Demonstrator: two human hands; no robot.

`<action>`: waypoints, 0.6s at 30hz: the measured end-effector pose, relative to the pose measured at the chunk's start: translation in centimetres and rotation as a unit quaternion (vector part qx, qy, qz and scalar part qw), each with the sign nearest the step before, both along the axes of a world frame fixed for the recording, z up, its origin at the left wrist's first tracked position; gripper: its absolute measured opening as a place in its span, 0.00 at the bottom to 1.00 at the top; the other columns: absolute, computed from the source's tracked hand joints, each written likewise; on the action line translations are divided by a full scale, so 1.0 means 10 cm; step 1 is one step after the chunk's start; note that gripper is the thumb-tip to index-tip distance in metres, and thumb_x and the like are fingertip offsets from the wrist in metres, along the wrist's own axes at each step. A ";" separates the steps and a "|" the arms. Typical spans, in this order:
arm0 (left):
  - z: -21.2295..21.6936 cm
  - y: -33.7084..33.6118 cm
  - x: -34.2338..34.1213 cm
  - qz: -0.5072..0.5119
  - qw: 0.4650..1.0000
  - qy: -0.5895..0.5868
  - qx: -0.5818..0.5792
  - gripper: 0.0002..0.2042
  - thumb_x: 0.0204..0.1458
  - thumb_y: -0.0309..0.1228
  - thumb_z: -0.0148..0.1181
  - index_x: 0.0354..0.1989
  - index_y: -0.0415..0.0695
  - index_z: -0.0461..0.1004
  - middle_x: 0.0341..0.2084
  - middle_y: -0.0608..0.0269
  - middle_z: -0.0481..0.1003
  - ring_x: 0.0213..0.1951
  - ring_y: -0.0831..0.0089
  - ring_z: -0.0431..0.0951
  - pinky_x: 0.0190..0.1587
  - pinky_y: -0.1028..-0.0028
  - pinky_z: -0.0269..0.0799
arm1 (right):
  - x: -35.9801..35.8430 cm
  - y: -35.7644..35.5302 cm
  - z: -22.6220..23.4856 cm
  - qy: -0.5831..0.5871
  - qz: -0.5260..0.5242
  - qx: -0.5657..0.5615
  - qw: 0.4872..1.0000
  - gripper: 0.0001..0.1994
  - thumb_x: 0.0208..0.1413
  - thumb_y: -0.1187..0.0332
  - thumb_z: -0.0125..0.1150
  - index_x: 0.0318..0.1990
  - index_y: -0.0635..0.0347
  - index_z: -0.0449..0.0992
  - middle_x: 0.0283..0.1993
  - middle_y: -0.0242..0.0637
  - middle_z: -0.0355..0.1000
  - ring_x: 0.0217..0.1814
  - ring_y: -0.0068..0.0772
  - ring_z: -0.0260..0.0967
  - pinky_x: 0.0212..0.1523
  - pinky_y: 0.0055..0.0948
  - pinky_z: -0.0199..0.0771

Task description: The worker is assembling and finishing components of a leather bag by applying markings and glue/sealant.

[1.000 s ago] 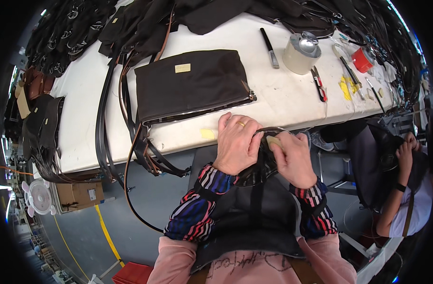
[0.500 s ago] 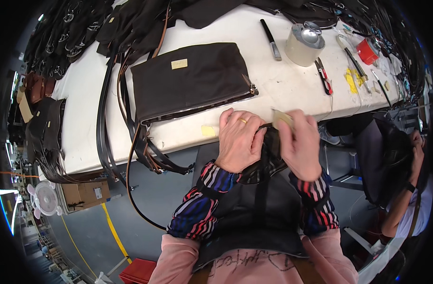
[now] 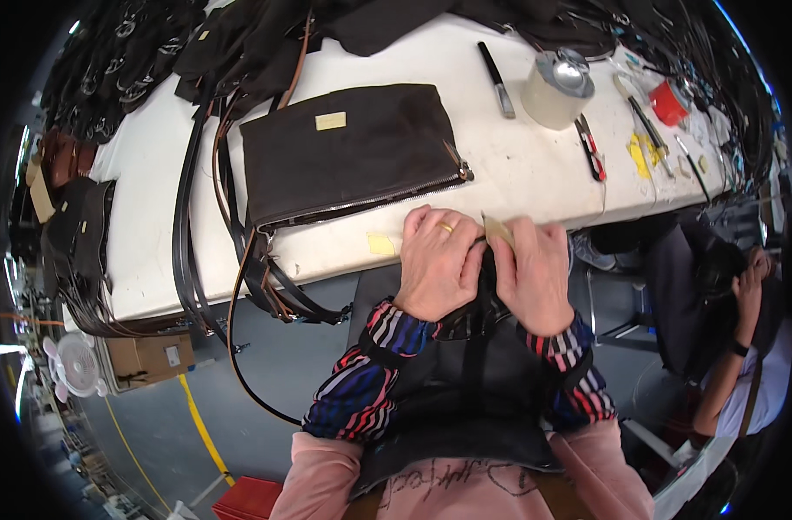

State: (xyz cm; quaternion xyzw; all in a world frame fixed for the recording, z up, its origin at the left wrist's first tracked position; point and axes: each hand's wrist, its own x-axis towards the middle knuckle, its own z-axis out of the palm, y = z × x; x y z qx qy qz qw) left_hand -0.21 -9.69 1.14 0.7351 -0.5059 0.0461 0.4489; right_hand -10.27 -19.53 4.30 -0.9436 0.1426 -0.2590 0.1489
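Observation:
At the table's front edge, my left hand (image 3: 439, 260) pinches the edge of a dark bag piece (image 3: 467, 322) with a striped lining, held over my lap. Close beside it, my right hand (image 3: 535, 273) grips a small flat yellowish piece (image 3: 498, 230), its tip against the dark edge near my left thumb. The spot where they meet is mostly covered by my fingers. Beyond my hands, a dark brown zippered bag (image 3: 348, 156) with a pale label lies on the white table (image 3: 327, 247).
Black straps (image 3: 188, 208) hang off the table at left. A flat brush (image 3: 496, 80), a round can (image 3: 558, 91), red-handled snips (image 3: 592, 149) and a red tin (image 3: 669, 104) lie at right. Dark bags pile up along the back. A co-worker's arm (image 3: 732, 373) is at far right.
My right hand has moved left and slightly down, bringing the yellowish piece up to my left thumb. My left hand keeps its hold.

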 end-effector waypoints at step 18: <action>-0.02 -0.02 0.03 -0.002 1.000 -0.013 -0.004 0.06 0.38 0.23 0.58 0.27 0.44 0.70 0.27 0.65 0.70 0.36 0.62 0.69 0.48 0.64 0.57 | -0.22 -0.08 -0.08 0.044 0.020 0.024 0.999 0.02 0.51 0.72 0.55 0.31 0.58 0.68 0.18 0.35 0.64 0.22 0.36 0.64 0.32 0.32 0.56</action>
